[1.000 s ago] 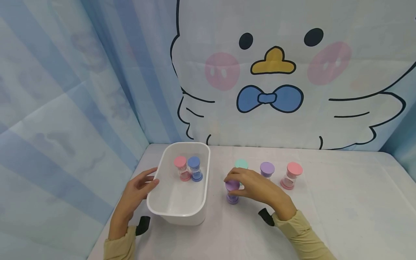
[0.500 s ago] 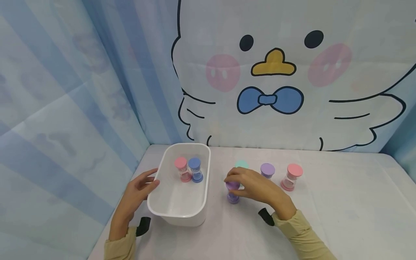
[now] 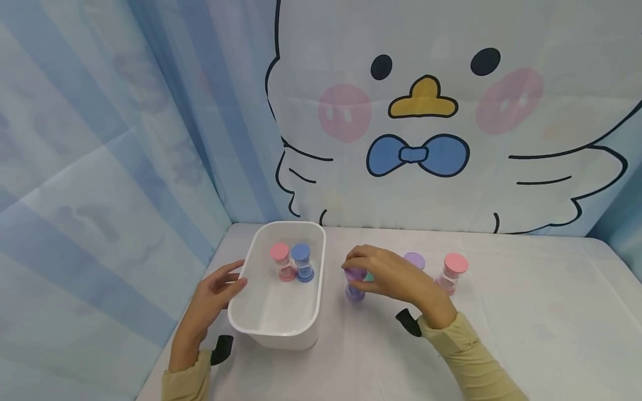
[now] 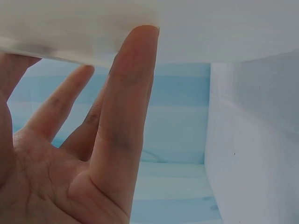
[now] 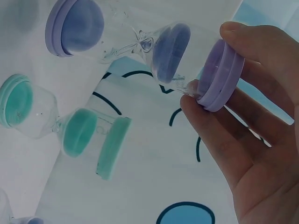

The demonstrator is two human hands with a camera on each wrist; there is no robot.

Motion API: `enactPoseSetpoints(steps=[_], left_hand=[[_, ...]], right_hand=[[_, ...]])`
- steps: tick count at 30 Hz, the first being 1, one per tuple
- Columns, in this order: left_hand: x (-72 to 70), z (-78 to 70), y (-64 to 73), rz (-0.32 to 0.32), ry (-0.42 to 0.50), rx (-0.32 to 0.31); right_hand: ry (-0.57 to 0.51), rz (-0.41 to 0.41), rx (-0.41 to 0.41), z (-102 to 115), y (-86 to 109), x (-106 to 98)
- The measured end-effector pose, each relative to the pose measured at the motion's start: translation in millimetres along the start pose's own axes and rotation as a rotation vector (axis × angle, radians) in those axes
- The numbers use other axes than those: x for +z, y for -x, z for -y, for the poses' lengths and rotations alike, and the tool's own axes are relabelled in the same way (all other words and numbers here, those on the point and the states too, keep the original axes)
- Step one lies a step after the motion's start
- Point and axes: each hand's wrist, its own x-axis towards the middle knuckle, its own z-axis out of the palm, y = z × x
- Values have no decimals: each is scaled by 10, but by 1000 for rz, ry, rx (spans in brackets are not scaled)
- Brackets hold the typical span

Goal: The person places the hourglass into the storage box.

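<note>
Far left, we have the left hand (image 3: pixel 213 291) on the outer side of a white rectangular plastic bin (image 3: pixel 288 340). In the left wrist view its fingers are extended and spread apart, at least one tip touching the bin wall; we read that as steadying. Inside the bin, towards the far end, stand a pink-capped clear plastic hourglass (image 3: pixel 283 266) and a blue-capped clear plastic hourglass (image 3: pixel 303 263), just beside each other.

Right of the bin, outside it, is the thing being handled: a purple-capped clear plastic hourglass (image 3: pixel 355 294), roughly upright. The right hand (image 3: pixel 385 274) has thumb and fingertips clamped on its top cap. Whether its base touches the white cloth (image 3: pixel 541 317) we can't tell. Partly hidden behind that hand is a green-capped clear plastic hourglass (image 5: pixel 77 130), near but apart in the right wrist view. Further right, a second purple-capped hourglass (image 3: pixel 414 260), mostly covered by the hand, then another pink-capped hourglass (image 3: pixel 455 264).

We'd call the step in hand picking up the purple one, grasp made, bin braced. In our judgement the next move calls for a firm pinch on the smooth cap, clearance from the green neighbour, and enough height over the bin rim if it goes leftward.
</note>
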Motion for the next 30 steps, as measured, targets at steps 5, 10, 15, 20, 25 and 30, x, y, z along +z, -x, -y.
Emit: enactPoseSetpoints(steps=[5,10,15,20,25,30], left_hand=[[4,2,4,-1,-3,-2],[1,3,9,2,3,4],[1,2,0,3,-1,3],[0,-2,-10,0,-16,4],[-1,6,-17,5,-4,11],[0,9,-13,4,-9,3]], right_hand=[[-15,-19,-1,3,-26,-69],[-12,-45,-10,8,-53,-142],[-2,-54,3,26,-83,-199],[3,-58,15,52,-115,-243],[12,-63,23,82,-141,-286],[15,-81,13,100,-165,-320]])
